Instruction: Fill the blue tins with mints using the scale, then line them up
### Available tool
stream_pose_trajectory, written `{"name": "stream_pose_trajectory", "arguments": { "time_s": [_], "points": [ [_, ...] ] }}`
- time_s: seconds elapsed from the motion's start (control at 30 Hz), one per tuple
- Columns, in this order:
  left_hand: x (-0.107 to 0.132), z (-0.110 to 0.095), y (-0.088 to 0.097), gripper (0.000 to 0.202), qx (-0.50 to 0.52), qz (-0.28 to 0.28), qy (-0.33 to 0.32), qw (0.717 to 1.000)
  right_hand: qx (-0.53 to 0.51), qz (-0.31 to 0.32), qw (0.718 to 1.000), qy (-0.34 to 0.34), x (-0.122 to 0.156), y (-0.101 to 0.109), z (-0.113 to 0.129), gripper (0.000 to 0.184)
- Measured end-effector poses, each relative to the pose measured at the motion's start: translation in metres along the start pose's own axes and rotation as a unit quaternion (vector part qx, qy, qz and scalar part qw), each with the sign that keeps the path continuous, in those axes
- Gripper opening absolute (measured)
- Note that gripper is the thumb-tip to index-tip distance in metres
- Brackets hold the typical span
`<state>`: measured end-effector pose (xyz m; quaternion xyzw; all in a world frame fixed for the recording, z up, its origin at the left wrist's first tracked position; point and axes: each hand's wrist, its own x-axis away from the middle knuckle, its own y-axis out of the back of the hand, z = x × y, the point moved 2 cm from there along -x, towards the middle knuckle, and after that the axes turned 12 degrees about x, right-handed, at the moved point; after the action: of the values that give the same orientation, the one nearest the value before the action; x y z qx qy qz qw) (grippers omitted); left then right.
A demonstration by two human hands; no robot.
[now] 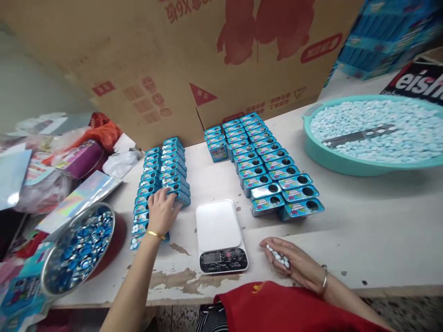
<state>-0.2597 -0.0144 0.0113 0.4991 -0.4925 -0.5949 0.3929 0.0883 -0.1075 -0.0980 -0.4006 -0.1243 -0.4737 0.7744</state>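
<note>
- Blue tins [162, 177] in two rows: left hand [162, 211] grips the near one
- Right hand [297, 263] lies open, palm-up, cradling white tablets [278, 256] beside the scale [219, 235]

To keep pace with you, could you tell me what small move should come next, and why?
Probably lift the tin under the left hand onto the scale: its plate is bare, and tablets lie ready in the open right hand.

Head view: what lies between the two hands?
A white digital scale, in the head view, between the left hand on blue tins and the right hand cupping white pellets.
</note>
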Motion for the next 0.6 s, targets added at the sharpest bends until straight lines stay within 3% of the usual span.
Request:
{"name": "stream_pose_trajectory", "arguments": {
  "time_s": [0.13,0.27,0.4,0.5,0.6],
  "points": [
    [0.005,-0.013,0.001,0.012,-0.037,-0.016,-0.003,0.999,0.008,-0.014,1.000,0.021,0.000,0.001,0.000,0.039],
    [0.007,-0.046,0.036,0.015,-0.033,0.011,-0.062,0.997,0.009,-0.039,0.999,0.034,0.002,0.001,-0.001,0.035],
    [0.013,-0.094,0.061,0.015,0.007,0.092,-0.116,0.989,-0.031,-0.052,0.998,0.009,0.011,-0.005,0.001,0.021],
    [0.013,-0.123,0.057,0.015,0.032,0.150,-0.158,0.975,-0.072,-0.036,0.997,-0.014,0.021,-0.013,0.004,0.010],
    [0.009,-0.136,0.048,0.011,0.041,0.175,-0.185,0.966,-0.107,-0.010,0.994,-0.021,0.030,-0.019,0.006,0.007]
  ]
}}
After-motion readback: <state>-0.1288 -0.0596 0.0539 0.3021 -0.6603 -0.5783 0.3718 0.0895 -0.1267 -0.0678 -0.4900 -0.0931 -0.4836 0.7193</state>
